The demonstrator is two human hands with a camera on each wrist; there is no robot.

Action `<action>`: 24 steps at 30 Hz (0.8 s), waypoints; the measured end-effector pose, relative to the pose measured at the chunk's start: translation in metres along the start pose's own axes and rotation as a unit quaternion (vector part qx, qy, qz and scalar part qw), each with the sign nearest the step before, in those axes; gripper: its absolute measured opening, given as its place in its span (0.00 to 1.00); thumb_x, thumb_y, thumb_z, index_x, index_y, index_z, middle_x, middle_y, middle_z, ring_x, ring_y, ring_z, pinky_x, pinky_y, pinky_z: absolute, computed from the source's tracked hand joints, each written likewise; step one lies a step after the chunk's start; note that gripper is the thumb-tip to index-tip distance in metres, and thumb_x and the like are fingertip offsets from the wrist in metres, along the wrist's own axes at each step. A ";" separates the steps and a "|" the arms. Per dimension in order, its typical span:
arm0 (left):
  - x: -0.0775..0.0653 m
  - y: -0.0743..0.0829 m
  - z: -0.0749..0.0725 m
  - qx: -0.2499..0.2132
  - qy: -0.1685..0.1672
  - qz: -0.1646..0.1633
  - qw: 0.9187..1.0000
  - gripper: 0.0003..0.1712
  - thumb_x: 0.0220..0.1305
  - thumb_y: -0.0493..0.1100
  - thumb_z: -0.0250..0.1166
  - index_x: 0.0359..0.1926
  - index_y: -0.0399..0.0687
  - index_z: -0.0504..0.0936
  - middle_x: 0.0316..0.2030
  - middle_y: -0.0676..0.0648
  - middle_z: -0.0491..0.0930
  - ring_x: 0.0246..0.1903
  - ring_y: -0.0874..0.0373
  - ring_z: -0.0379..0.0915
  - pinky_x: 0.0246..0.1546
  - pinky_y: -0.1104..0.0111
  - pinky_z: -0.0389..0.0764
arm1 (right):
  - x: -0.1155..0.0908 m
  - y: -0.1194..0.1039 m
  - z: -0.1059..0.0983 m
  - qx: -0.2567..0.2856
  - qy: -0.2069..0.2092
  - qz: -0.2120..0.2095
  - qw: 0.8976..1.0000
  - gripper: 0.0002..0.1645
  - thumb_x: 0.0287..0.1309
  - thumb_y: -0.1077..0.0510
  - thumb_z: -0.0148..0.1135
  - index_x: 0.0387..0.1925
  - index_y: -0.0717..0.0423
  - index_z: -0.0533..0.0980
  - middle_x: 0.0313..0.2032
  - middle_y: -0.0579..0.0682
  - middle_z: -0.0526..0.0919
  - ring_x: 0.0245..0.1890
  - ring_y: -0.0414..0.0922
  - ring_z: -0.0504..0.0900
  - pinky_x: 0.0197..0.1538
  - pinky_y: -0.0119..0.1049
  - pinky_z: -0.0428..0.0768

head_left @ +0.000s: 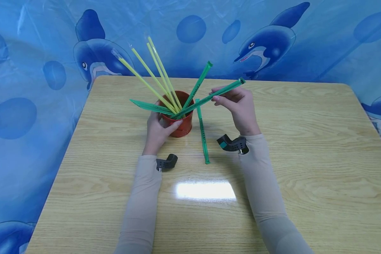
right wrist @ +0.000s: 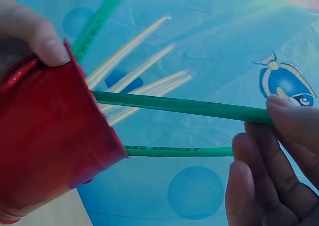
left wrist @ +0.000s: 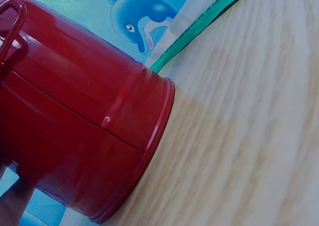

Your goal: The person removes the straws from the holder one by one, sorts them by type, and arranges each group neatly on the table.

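Note:
My left hand (head_left: 157, 132) grips the side of a small red bucket (head_left: 183, 128), thumb near its rim. Several yellow straws (head_left: 143, 81) in clear wrappers lean out of it toward the far left. In the bucket, one green-wrapped straw (head_left: 197, 86) points up and away, and another green wrapper (head_left: 149, 106) tilts out to the left. My right hand (head_left: 239, 106) pinches a third green-wrapped straw (right wrist: 184, 106) between thumb and fingers; this straw's lower end is inside the bucket. The bucket wall (left wrist: 89, 101) fills much of the left wrist view.
One more green-wrapped straw (head_left: 203, 132) lies on the wooden table (head_left: 304, 158), just right of the bucket. A blue dolphin-print sheet (head_left: 165, 21) hangs behind the table. Black wrist cameras sit on both forearms.

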State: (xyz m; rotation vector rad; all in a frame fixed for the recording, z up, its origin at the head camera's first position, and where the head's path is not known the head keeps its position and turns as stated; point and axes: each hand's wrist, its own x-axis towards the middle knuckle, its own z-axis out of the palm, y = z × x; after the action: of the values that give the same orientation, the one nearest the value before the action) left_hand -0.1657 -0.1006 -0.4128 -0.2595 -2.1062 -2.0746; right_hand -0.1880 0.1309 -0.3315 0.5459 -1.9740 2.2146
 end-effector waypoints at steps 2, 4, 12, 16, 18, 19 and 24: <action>0.000 0.000 0.000 0.002 0.001 0.000 1.000 0.43 0.51 0.37 0.71 0.66 0.48 0.62 0.60 0.49 0.69 0.59 0.59 0.64 0.56 0.61 0.73 | 0.000 -0.002 -0.001 0.005 0.007 -0.007 1.000 0.10 0.55 0.70 0.62 0.39 0.61 0.83 0.37 0.54 0.85 0.35 0.47 0.82 0.39 0.38 0.81; 0.000 0.002 0.001 0.002 0.000 -0.004 1.000 0.43 0.51 0.36 0.71 0.67 0.48 0.62 0.60 0.48 0.68 0.59 0.59 0.64 0.57 0.61 0.72 | 0.000 -0.005 -0.002 0.013 0.014 -0.011 1.000 0.11 0.56 0.70 0.61 0.41 0.62 0.82 0.37 0.52 0.85 0.35 0.46 0.82 0.39 0.37 0.81; -0.007 0.035 0.004 0.021 -0.005 -0.018 1.000 0.43 0.52 0.32 0.68 0.67 0.38 0.59 0.61 0.38 0.66 0.61 0.51 0.62 0.58 0.58 0.70 | -0.001 -0.014 -0.007 0.039 0.042 -0.049 0.997 0.12 0.59 0.71 0.56 0.39 0.61 0.83 0.38 0.52 0.85 0.38 0.45 0.82 0.43 0.37 0.80; -0.008 0.038 0.005 0.036 -0.004 -0.020 0.999 0.42 0.52 0.33 0.68 0.67 0.37 0.59 0.61 0.38 0.66 0.62 0.51 0.61 0.59 0.59 0.70 | -0.001 -0.020 -0.009 0.079 0.060 -0.066 0.993 0.12 0.60 0.72 0.55 0.39 0.62 0.82 0.37 0.53 0.84 0.38 0.46 0.82 0.47 0.38 0.80; -0.009 0.038 0.005 0.042 -0.003 -0.019 0.999 0.42 0.52 0.33 0.68 0.67 0.36 0.59 0.61 0.38 0.66 0.62 0.50 0.61 0.59 0.58 0.69 | -0.001 -0.022 -0.012 0.108 0.078 -0.074 0.988 0.11 0.59 0.73 0.55 0.39 0.65 0.81 0.36 0.55 0.84 0.38 0.47 0.82 0.47 0.39 0.80; -0.009 0.039 0.005 0.046 -0.002 -0.018 0.999 0.42 0.52 0.33 0.68 0.66 0.35 0.59 0.61 0.38 0.66 0.62 0.50 0.61 0.59 0.58 0.69 | -0.001 -0.023 -0.013 0.122 0.089 -0.077 0.985 0.10 0.58 0.73 0.55 0.39 0.67 0.80 0.36 0.56 0.83 0.38 0.48 0.82 0.47 0.39 0.80; -0.008 0.037 0.006 0.049 -0.002 -0.019 0.999 0.42 0.52 0.33 0.68 0.66 0.34 0.59 0.61 0.37 0.66 0.62 0.49 0.61 0.59 0.58 0.69 | -0.001 -0.028 -0.020 0.184 0.153 -0.081 0.968 0.07 0.54 0.75 0.59 0.37 0.71 0.77 0.34 0.60 0.82 0.37 0.50 0.82 0.44 0.38 0.80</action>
State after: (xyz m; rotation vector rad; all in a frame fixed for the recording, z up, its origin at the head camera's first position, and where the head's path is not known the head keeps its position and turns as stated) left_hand -0.1484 -0.0942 -0.3788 -0.2121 -2.2255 -1.9846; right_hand -0.1817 0.1541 -0.3073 0.3580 -1.3333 2.3984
